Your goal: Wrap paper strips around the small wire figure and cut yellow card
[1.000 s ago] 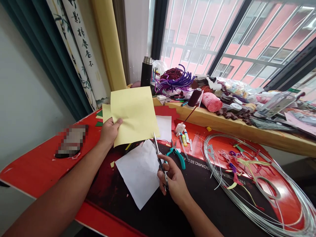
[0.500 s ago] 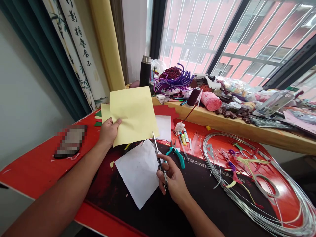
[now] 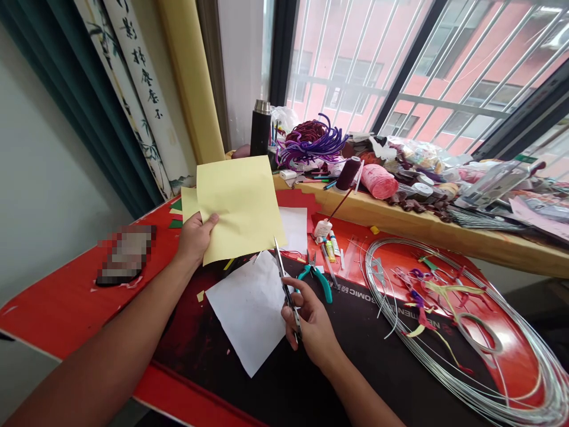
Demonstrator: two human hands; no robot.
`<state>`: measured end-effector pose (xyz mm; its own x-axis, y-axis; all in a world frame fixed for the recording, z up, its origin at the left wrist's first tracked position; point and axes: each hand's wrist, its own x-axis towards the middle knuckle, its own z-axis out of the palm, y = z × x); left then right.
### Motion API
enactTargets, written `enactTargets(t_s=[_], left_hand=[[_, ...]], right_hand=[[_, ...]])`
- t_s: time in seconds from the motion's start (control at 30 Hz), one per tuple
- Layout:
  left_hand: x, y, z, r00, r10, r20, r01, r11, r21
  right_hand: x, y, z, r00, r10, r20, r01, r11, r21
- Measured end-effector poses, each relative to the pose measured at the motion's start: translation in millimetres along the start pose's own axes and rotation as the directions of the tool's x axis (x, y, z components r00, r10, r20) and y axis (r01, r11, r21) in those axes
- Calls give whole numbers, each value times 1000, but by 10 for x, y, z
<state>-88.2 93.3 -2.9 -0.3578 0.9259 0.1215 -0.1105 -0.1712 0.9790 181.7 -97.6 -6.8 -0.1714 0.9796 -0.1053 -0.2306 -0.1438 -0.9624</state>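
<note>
Here, hands hold yellow paper (image 3: 240, 204) and scissors (image 3: 284, 283).

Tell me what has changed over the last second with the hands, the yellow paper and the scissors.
Nothing visibly changed. The left hand still holds the yellow paper up by its lower left edge, and the right hand still grips the scissors, points toward the paper's lower right corner. The white sheet lies where it was.

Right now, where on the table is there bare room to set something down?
Bare red table left of the left hand, below the blurred object. Bare black mat between the right hand and the wire coil. The windowsill is crowded.
</note>
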Motion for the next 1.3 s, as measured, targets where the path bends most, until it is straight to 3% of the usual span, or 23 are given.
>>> enactTargets(t_s=[1.3], left_hand=[[-2, 0, -1, 1000, -5, -5, 5, 1000, 29]], right_hand=[[12, 85, -37, 1000, -8, 26, 8, 1000, -5]])
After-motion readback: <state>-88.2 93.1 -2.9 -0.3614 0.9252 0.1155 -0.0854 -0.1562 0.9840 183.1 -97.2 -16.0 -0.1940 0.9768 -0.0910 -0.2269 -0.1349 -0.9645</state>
